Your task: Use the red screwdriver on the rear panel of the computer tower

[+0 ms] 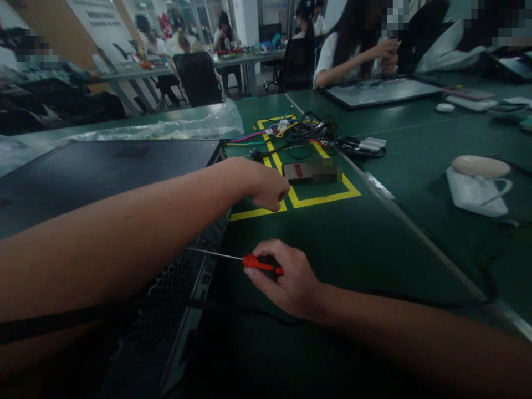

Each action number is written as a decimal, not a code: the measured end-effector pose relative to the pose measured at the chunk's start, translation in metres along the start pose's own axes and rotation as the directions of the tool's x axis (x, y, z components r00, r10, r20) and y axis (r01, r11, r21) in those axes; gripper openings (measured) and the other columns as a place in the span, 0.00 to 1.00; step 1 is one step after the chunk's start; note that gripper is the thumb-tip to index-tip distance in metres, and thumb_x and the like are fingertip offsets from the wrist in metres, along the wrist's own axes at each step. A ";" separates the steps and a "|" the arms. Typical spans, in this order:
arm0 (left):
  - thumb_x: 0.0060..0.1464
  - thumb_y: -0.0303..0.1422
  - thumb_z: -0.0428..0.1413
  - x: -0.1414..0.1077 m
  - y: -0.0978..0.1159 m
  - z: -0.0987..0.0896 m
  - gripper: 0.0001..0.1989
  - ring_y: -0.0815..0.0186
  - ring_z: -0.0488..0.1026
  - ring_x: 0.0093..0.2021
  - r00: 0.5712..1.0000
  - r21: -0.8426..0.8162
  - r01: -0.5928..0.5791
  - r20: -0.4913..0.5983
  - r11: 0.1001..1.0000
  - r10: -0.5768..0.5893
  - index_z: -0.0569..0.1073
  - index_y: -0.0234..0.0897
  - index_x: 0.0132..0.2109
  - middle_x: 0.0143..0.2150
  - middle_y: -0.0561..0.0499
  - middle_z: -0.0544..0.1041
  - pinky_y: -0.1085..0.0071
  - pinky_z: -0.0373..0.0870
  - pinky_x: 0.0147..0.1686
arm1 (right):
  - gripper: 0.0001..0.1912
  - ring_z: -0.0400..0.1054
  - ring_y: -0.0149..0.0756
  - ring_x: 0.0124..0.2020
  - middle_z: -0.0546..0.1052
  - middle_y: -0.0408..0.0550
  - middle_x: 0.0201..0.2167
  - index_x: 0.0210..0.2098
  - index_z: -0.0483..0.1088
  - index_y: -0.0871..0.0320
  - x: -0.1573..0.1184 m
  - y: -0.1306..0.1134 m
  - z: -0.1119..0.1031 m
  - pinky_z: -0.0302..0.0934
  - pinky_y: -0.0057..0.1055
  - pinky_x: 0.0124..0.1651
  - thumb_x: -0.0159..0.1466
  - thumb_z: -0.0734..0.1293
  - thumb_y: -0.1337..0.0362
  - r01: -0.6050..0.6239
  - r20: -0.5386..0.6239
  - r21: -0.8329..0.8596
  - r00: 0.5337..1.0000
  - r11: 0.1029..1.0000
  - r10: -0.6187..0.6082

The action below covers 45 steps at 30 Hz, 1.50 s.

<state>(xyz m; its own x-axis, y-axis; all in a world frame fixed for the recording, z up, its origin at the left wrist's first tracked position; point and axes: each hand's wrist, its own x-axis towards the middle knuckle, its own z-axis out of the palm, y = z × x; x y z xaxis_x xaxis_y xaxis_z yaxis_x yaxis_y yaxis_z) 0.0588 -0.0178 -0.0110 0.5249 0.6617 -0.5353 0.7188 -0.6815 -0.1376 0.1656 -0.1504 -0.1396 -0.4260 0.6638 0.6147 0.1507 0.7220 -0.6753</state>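
Observation:
A black computer case (183, 310) lies on the green table at the left, its perforated end turned towards me. My right hand (286, 274) is closed around the red handle of a screwdriver (256, 262). The long thin shaft points left at the case's end, and its tip disappears behind my left forearm. Stretched across the case, my left arm ends in my left hand (270, 185), with curled fingers, just past the case's edge. What those fingers hold, if anything, is hidden. Close beyond them lies a dark phone-like object (297, 172).
Tangled cables (311, 130) lie beyond, around yellow tape (328, 198) on the table (374, 249). Clear plastic wrap (199, 122) is behind the case. A white cup with a lid (477, 185) stands right. Across the table, a person sits by a flat panel (378, 93).

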 end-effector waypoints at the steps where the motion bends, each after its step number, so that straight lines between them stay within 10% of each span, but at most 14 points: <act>1: 0.54 0.42 0.53 0.000 0.000 0.000 0.27 0.51 0.76 0.50 1.000 -0.017 -0.009 -0.005 1.000 0.008 0.75 0.41 0.60 0.57 0.41 0.79 0.59 0.70 0.48 | 0.07 0.74 0.34 0.35 0.78 0.48 0.38 0.45 0.67 0.56 0.000 0.000 0.000 0.69 0.30 0.39 0.67 0.68 0.65 -0.001 0.000 -0.005 1.000 1.000 0.001; 29: 0.56 0.42 0.53 0.005 -0.001 0.001 0.29 0.49 0.74 0.53 0.996 -0.058 -0.031 0.081 0.998 0.036 0.73 0.36 0.62 0.60 0.39 0.77 0.56 0.70 0.51 | 0.07 0.73 0.34 0.34 0.77 0.48 0.37 0.46 0.68 0.58 0.002 -0.004 -0.005 0.69 0.30 0.38 0.69 0.67 0.64 -0.004 0.034 -0.025 0.999 1.000 0.005; 45: 0.52 0.41 0.55 0.002 -0.011 -0.002 0.28 0.47 0.74 0.52 0.999 -0.050 0.007 -0.048 0.999 -0.009 0.75 0.41 0.60 0.57 0.40 0.79 0.52 0.69 0.52 | 0.13 0.74 0.34 0.34 0.78 0.47 0.37 0.50 0.66 0.57 0.003 -0.006 -0.004 0.68 0.28 0.38 0.67 0.68 0.64 -0.022 0.046 0.017 0.999 1.000 0.021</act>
<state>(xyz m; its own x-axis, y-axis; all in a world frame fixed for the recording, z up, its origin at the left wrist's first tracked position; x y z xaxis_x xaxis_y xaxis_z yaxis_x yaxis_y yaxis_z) 0.0527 -0.0085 -0.0093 0.5396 0.6821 -0.4936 0.7440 -0.6607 -0.0997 0.1667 -0.1524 -0.1324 -0.4635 0.6693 0.5808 0.1452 0.7039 -0.6953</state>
